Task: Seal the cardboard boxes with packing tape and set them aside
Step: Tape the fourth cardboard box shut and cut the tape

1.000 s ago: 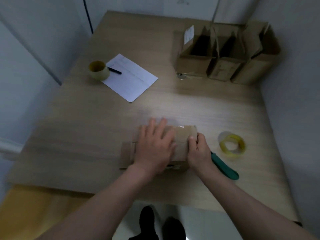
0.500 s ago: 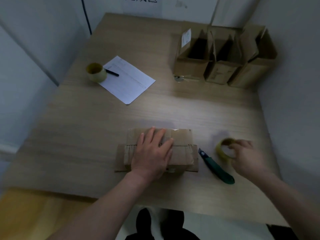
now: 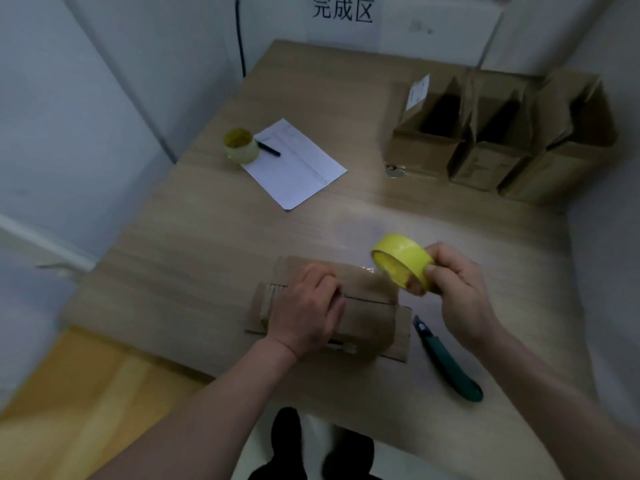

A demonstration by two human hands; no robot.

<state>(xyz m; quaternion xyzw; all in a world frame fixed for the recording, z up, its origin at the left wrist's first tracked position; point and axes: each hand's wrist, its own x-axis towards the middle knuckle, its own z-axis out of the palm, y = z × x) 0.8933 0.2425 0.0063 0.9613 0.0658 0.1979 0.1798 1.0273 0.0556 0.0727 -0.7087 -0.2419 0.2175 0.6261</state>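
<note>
- Wooden table (image 3: 214, 258) fills a corner between pale walls, a printed sign (image 3: 343, 10) hanging above its far end.
- Left hand (image 3: 308, 308) lies on the closed cardboard box (image 3: 367, 306) near the front edge, fingers bent over the flap seam.
- Right hand (image 3: 460, 289) pinches the yellow tape roll (image 3: 403, 261), raised just beside the box's right end.
- Green utility knife (image 3: 446, 362) lies on the table right of the box.
- Three open boxes (image 3: 502, 143) stand at the far right corner; a second tape roll (image 3: 240, 146), pen (image 3: 268, 148) and paper sheet (image 3: 298, 168) sit far left.

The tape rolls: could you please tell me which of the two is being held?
The bright yellow tape roll, pinched in the right hand above the box. The other roll stands alone beside the paper sheet.
</note>
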